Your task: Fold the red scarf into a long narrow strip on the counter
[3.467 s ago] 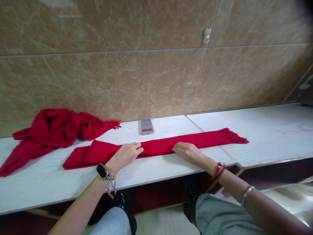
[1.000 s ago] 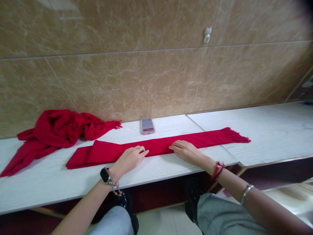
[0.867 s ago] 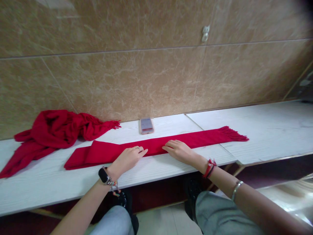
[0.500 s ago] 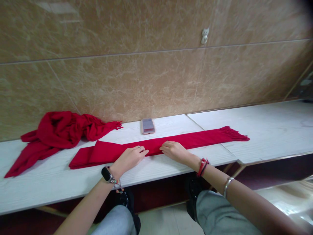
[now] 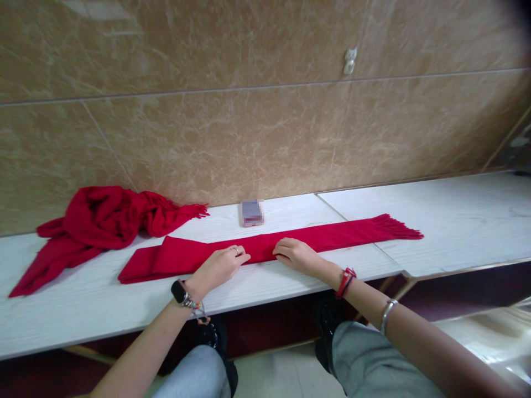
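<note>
A red scarf (image 5: 332, 237) lies in a long folded strip across the white bench top, its fringed end to the right and a folded-over part at the left. At the middle of the strip my left hand (image 5: 220, 266) has its fingers closed on the near edge. A short way to the right, my right hand (image 5: 296, 255) pinches the same edge, with the fingertips curled down on the cloth. The thumbs are partly hidden. Behind the left end lies a second red scarf (image 5: 102, 218), crumpled in a loose heap.
A phone (image 5: 251, 213) lies behind the folded scarf, close to the tiled wall (image 5: 232, 143). The white bench top (image 5: 448, 215) runs on to the right past a seam. A small white cat figure (image 5: 350, 61) is fixed to the wall.
Both hands keep almost the same place on the folded scarf; the scarves lie as before. Only a slight shift of the view shows.
</note>
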Demonstrator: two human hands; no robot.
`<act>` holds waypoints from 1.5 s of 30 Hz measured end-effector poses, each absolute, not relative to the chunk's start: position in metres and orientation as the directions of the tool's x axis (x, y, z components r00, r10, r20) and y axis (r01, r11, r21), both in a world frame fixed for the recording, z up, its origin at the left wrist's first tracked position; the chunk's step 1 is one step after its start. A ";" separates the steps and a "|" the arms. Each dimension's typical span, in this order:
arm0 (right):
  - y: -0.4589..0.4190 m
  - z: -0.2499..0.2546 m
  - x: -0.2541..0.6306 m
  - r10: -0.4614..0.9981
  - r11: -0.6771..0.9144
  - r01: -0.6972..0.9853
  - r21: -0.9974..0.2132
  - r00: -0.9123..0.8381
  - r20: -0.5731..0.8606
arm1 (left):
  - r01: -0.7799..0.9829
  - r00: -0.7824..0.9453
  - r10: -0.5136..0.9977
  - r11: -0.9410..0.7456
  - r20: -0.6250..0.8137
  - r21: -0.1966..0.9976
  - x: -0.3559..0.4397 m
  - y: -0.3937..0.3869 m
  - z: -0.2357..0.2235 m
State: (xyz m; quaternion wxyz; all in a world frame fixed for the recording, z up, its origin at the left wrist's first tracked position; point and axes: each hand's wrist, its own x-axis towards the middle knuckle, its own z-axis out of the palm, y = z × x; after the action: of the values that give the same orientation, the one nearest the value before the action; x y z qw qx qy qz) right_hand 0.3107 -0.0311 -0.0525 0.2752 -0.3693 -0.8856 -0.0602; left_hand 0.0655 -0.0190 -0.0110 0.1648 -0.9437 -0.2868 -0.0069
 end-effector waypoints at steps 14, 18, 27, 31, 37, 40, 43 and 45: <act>-0.037 -0.059 0.309 0.738 0.618 0.786 0.026 -0.590 0.326 | 0.687 0.723 0.687 -0.726 -0.073 -0.022 0.070 -0.016 -0.027; -0.038 -0.058 0.323 0.805 0.555 0.831 0.027 -0.545 0.233 | 0.731 0.680 0.720 -0.681 -0.139 0.047 0.065 -0.015 -0.024; -0.033 -0.038 0.298 0.827 0.498 0.866 -0.043 -0.460 0.324 | 0.759 0.650 0.750 -0.648 0.123 -0.057 0.095 -0.012 -0.021; -0.026 -0.045 0.281 0.859 0.464 0.883 -0.070 -0.429 0.280 | 0.782 0.623 0.781 -0.618 0.048 -0.082 0.100 -0.005 -0.031; -0.027 -0.058 0.321 0.879 0.419 0.908 -0.021 -0.400 0.258 | 0.784 0.619 0.785 -0.620 -0.023 -0.045 0.088 -0.004 -0.032; -0.030 -0.062 0.360 0.917 0.333 0.943 0.001 -0.324 0.234 | 0.791 0.608 0.791 -0.611 -0.070 -0.026 0.087 -0.005 -0.027; -0.034 -0.067 0.404 0.955 0.220 0.975 0.024 -0.220 0.197 | 0.801 0.595 0.797 -0.599 -0.106 -0.014 0.088 -0.004 -0.024; -0.036 -0.069 0.432 0.973 0.158 0.986 0.058 -0.165 0.162 | 0.804 0.590 0.798 -0.595 -0.122 -0.003 0.088 -0.003 -0.024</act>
State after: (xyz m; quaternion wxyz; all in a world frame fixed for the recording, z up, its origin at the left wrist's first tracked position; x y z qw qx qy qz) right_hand 0.4324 -0.0358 -0.0693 0.0431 -0.6445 -0.7597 -0.0748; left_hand 0.0876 -0.0029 -0.0244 -0.0263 -0.8913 -0.4493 0.0554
